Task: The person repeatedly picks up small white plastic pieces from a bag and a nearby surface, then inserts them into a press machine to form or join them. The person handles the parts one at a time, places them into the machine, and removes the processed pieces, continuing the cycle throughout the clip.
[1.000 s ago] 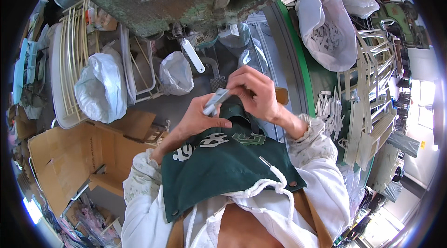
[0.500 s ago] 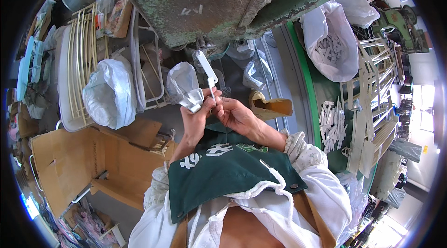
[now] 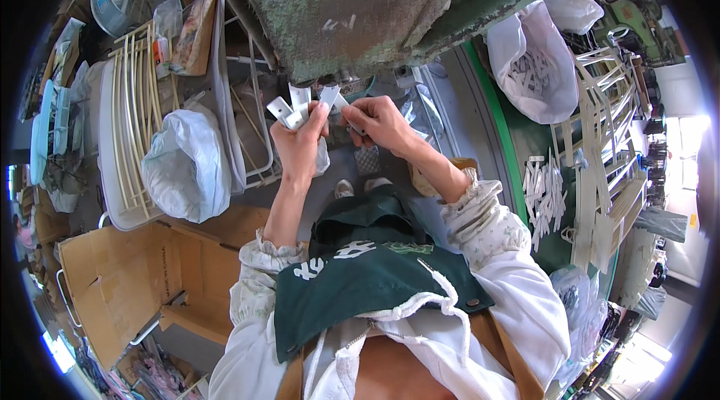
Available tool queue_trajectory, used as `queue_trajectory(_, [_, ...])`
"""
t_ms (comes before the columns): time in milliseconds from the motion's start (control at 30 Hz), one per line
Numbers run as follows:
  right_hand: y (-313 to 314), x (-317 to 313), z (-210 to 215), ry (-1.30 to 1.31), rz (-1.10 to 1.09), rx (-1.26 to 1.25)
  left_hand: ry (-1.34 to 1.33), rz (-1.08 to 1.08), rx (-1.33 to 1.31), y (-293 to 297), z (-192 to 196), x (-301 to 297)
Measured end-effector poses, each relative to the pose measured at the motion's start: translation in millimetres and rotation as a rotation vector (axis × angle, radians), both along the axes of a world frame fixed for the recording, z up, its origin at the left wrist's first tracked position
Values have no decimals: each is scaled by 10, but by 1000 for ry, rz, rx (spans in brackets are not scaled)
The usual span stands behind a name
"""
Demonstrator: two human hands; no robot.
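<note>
Just below the green machine (image 3: 330, 25), my left hand (image 3: 298, 148) is closed around several white bracket-like pieces (image 3: 298, 103) that fan out above the fingers. At least one has a hole near its end. Beside it, my right hand (image 3: 381, 124) pinches one narrow white strip (image 3: 340, 102), whose upper end meets the pieces in the left hand. The strip's lower end is partly hidden by the right fingers. Both hands are raised in front of the machine's lower edge, close together.
A white sack of strips (image 3: 534, 73) stands at the right, near loose white pieces (image 3: 544, 193) on a green surface. On the left are a pale plastic bag (image 3: 187, 167), a bin with thin rods (image 3: 135, 115) and an opened cardboard box (image 3: 120, 272).
Both hands have moved up and forward, toward the machine. They are slightly farther apart, and the long white piece that stood upright between them is now lower among the others.
</note>
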State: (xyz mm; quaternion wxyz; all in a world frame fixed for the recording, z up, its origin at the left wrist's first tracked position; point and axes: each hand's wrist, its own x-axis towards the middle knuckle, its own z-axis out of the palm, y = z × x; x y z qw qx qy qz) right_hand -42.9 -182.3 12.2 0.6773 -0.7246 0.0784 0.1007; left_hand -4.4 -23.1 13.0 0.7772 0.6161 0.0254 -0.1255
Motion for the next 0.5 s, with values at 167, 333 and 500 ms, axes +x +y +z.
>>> queue_trajectory(167, [-2,14,29,26,4,9,34,23,23,-18,-86,62])
queue_trajectory(333, [-7,-34,-25,-3,1,6,214,-47,-173,109,-130,15])
queue_trajectory(500, [-101,-71,78,119,90,-1,116,34,-72,130,-218,-27])
